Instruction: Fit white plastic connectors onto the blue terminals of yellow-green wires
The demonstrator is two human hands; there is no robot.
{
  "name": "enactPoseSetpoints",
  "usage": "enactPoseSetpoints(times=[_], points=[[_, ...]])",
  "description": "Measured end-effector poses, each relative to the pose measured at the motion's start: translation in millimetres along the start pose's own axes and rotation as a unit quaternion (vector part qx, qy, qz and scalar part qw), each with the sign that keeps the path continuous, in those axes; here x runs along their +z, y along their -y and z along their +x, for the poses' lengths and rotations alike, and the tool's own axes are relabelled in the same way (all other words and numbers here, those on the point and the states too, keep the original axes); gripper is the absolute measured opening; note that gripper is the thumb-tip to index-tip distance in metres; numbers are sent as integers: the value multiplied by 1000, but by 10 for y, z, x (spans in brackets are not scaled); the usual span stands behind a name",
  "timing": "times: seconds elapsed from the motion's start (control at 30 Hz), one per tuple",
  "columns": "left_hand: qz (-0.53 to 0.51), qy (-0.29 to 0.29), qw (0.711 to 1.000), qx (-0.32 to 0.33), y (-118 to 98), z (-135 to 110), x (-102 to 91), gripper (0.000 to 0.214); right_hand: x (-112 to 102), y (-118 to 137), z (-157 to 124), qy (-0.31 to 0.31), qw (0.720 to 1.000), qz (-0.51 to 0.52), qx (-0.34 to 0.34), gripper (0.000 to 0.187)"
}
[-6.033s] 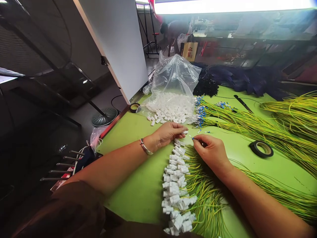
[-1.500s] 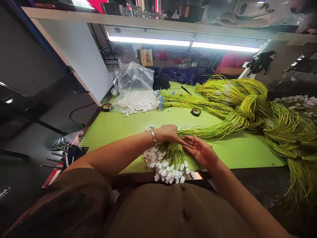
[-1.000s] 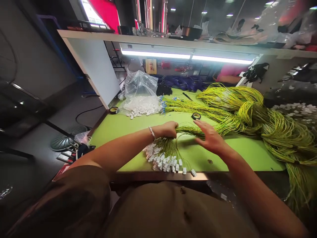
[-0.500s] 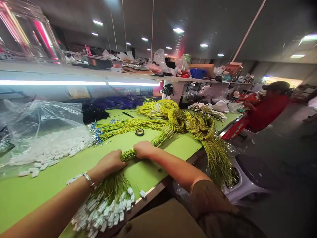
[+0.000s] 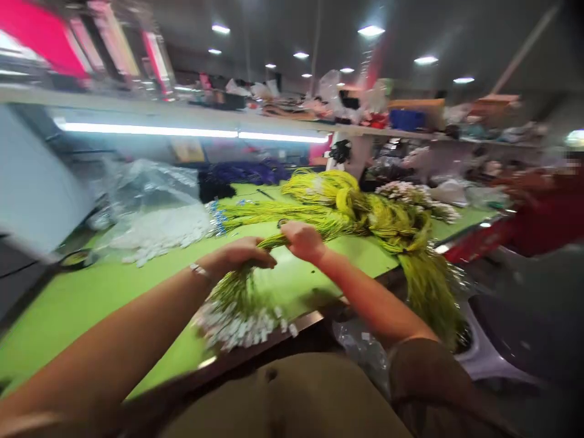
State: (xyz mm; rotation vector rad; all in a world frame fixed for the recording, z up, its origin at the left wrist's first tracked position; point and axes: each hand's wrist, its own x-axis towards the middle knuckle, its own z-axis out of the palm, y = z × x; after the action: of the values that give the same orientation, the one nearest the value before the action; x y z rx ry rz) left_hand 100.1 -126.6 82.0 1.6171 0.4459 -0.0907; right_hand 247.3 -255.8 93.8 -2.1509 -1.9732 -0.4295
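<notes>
A bundle of thin yellow-green wires runs between my two hands above the green tabletop. My left hand is closed around it, with the thumb pointing right. Just to the right, my right hand grips the same bundle in a fist. Below my left hand the wire ends fan out to many white connectors, blurred by motion, near the table's front edge. Beyond my right hand the wires lead towards a big twisted hank. A dark tape roll shows partly behind my right hand.
White plastic pieces spill from a clear bag at left. Purple wires lie at the back under a lit shelf. A stool stands at right. A person in red sits farther along the bench.
The view has swung left, so the scene sits farther right. Both hands have raised the wire bundle away from the front edge, and the white connectors have moved with it.
</notes>
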Motion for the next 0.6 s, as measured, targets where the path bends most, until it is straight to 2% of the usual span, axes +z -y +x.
enactPoseSetpoints(times=[0.13,0.2,0.3,0.37,0.5,0.53,0.6], points=[[-91,43,995,27,-129,-74,-29,30,-57,-128,55,-47,998,18,-24,25],[-103,77,991,24,-190,-103,-76,24,-81,-168,95,-70,997,3,-41,24],[-86,104,991,21,-289,-182,-124,19,-152,-173,119,-65,997,23,-47,26],[-64,98,993,20,-352,-243,-147,16,-220,-172,135,-29,995,70,-57,33],[-11,53,998,31,-476,-343,-224,21,-361,-146,228,108,975,167,-99,57],[10,39,999,35,-507,-359,-250,22,-382,-109,262,121,973,171,-101,62],[65,6,997,42,-561,-382,-306,22,-391,16,329,81,983,144,-77,72]])
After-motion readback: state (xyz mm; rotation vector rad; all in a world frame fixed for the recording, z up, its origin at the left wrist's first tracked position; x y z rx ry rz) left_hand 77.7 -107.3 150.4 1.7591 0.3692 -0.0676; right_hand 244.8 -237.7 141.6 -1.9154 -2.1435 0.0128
